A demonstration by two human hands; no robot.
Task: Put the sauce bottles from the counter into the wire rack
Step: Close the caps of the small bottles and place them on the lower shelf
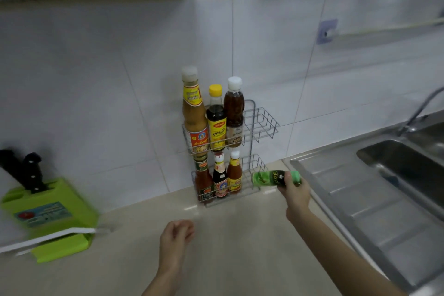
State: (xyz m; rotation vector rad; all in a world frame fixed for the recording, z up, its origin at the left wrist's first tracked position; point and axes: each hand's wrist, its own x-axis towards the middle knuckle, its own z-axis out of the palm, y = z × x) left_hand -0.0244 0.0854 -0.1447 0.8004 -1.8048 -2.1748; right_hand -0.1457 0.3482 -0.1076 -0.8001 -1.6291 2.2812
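A two-tier wire rack [262,125] stands against the tiled wall. Its upper tier holds three tall bottles on the left, among them a yellow-capped dark sauce bottle [216,117]; the right part of that tier is bare. Three smaller bottles fill the left of the lower tier, one with an orange-red sauce [234,174]. My right hand [294,191] grips a green-labelled bottle [271,178], held sideways with its base toward the lower tier's right end. My left hand [176,235] hovers over the counter in front of the rack, fingers loosely curled, holding nothing.
A green knife block [48,214] with black-handled knives sits at the left, with a white board edge before it. A steel sink [394,175] with drainboard and tap lies to the right. The beige counter [228,247] runs between them.
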